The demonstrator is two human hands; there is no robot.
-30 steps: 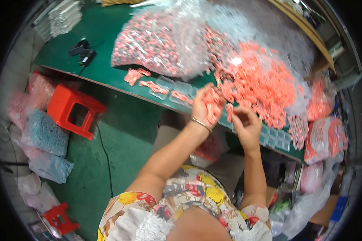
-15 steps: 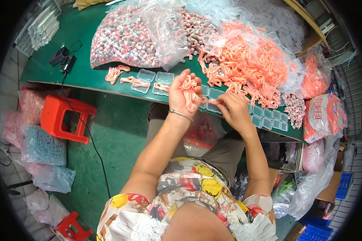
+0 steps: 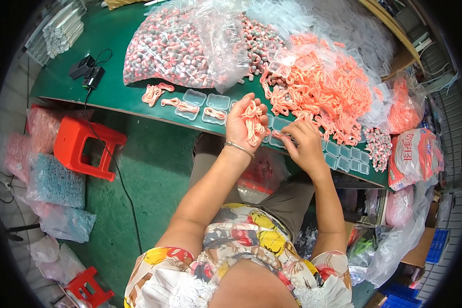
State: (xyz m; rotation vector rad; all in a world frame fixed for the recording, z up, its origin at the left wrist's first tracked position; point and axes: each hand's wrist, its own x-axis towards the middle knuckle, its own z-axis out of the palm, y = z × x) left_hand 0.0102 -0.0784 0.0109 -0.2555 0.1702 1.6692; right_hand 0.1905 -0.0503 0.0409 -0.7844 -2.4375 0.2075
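Note:
My left hand (image 3: 239,126), palm up with fingers curled, cradles several coral-pink cord bundles (image 3: 253,123) above the table's front edge. To its right, my right hand (image 3: 305,146) bends down with thumb and fingers pinched on a coral cord bundle (image 3: 276,134) at an open clear plastic box (image 3: 281,123). Further clear boxes line the front edge on both sides. Left of my hands, one open box (image 3: 218,101) has a coiled cord in its near half. More cord bundles (image 3: 152,95) lie further left. My left hand partly hides the boxes behind it.
On the green table (image 3: 110,95) lie a large bag of pink-and-grey small pieces (image 3: 169,49), a heap of coral cords (image 3: 326,84) and a pile of clear boxes (image 3: 339,25). A red stool (image 3: 72,146) and a black cable (image 3: 119,174) are at the lower left.
The whole view has shifted slightly, with the table appearing a little further right. My left hand still holds the cord bundles, and my right hand stays at the same box.

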